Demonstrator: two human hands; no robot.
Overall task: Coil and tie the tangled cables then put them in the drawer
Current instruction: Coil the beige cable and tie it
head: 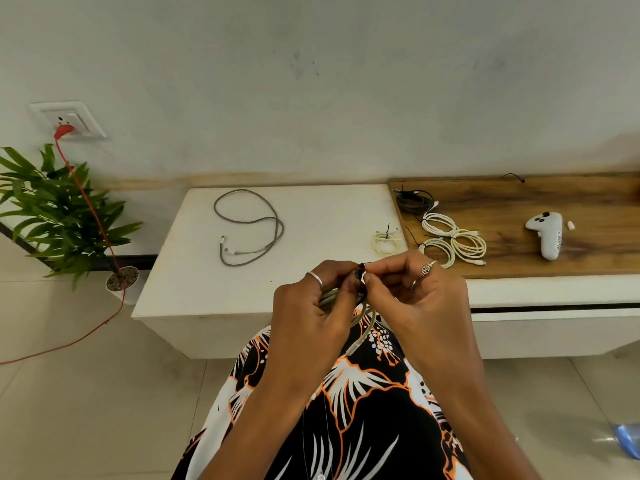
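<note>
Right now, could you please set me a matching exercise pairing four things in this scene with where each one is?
Things:
1. grey cable
2. black coil
3. white controller
4. pale coil

Places:
A. far right on the wooden top
B. held in both hands
C. loose on the white top
D. back left corner of the wooden top

Pairs: 1-C, 2-D, 3-A, 4-B

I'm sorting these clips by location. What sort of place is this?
Probably a room in a home or small office: a low white cabinet beside a wood-topped shelf, a white wall socket with a red plug, and a small potted green plant on the tiled floor.
</note>
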